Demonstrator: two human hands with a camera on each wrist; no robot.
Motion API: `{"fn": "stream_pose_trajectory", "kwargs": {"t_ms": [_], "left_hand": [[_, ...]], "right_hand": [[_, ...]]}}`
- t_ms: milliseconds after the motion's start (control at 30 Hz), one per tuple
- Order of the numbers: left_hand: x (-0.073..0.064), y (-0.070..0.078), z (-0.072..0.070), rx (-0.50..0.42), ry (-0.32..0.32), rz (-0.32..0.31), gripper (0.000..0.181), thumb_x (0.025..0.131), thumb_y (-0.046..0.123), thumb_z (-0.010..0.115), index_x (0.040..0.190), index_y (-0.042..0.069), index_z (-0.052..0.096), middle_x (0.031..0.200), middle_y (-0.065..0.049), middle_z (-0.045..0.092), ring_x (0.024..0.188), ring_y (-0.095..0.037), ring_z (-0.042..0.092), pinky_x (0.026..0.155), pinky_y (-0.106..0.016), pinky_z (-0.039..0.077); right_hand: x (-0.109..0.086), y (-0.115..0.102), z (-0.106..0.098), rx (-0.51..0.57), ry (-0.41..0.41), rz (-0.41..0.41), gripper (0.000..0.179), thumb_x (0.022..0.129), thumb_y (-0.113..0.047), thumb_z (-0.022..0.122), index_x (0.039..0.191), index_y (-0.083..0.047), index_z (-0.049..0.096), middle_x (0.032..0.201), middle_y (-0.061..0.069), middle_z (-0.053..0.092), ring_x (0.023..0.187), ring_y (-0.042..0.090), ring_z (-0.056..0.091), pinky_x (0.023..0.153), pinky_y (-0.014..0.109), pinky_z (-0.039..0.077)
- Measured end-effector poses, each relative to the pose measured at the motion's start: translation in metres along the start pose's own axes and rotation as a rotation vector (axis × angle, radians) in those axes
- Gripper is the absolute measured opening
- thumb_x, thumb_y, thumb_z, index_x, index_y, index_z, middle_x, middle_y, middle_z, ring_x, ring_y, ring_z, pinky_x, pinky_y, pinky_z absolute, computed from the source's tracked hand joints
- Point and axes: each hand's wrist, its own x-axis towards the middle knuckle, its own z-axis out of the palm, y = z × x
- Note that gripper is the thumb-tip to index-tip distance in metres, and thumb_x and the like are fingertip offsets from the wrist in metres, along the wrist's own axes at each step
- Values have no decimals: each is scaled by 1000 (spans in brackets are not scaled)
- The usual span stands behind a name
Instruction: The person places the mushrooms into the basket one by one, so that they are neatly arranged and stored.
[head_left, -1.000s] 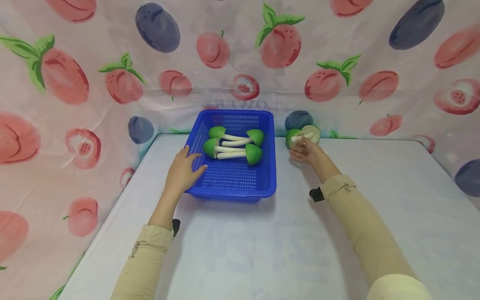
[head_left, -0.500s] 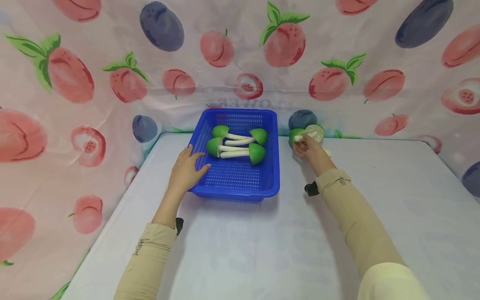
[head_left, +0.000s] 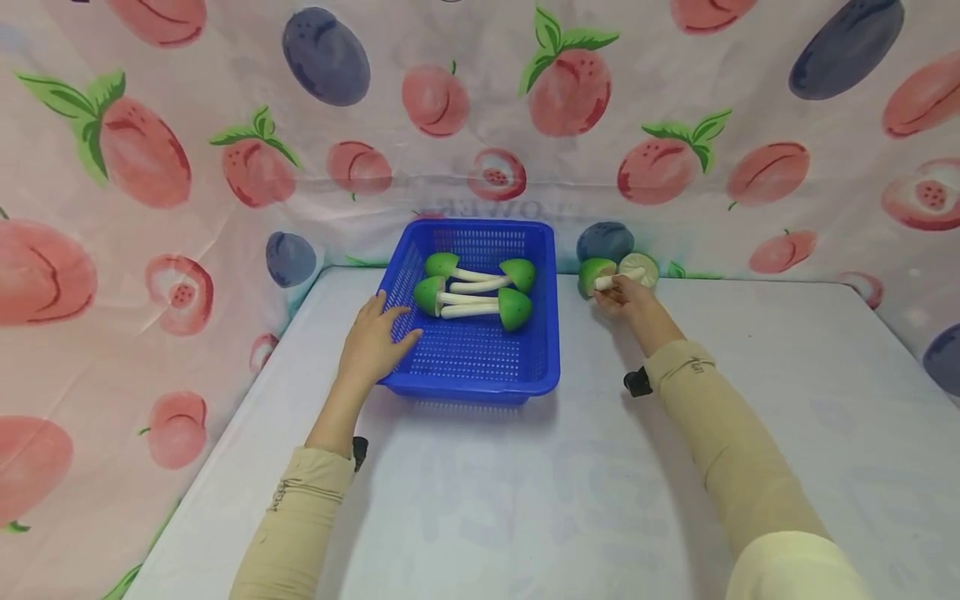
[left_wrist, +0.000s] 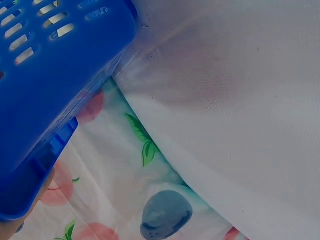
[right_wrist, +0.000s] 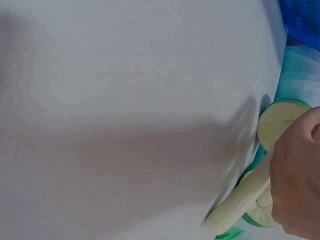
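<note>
1. Since half a second ago, the right hand [head_left: 636, 304] has shifted slightly to the right with the pair of mushrooms [head_left: 592, 277], hiding the stem end that showed beyond it; the left hand [head_left: 369, 343] has stayed in place.
2. Both of these mushrooms lie at the far edge of the table [head_left: 487, 500], just right of the basket. One turns its green cap to the head camera, the other its pale underside.
3. Right-hand fingers are curled in a grasp at the stems; whether they hold one or both, I cannot tell.
4. Left-hand fingers are spread and relaxed, resting over the left rim of the blue basket [head_left: 468, 386].
5. Inside it lie four mushrooms [head_left: 472, 311], green-capped and white-stemmed, towards the back.
6. Beige sleeves [head_left: 720, 433] cover both forearms, and a small black object [head_left: 637, 382] sits at each wrist.
7. Fruit-print cloth [head_left: 487, 117] hangs behind the table.
</note>
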Motion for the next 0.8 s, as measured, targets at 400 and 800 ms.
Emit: {"fn": "stream_pose_trajectory", "kwargs": {"t_ms": [400,800], "left_hand": [[1,-2,0,0,8,5,52,91,37,58,132,4,53,152,-25,25,144,-40,18,114,-57,22],[0,-1,0,-15,-1,2,53,92,37,58,133,4,52,152,-26,24,143,-40,18,114,-57,22]], "right_hand": [[-142,46,49,-26,0,-19,50,88,-3,62,131,-21,43,121,4,53,116,19,56,92,35,53],[-205,61,60,-117,-20,-60,68,89,-2,61,143,-31,30,125,5,55,110,18,58,92,33,53]]}}
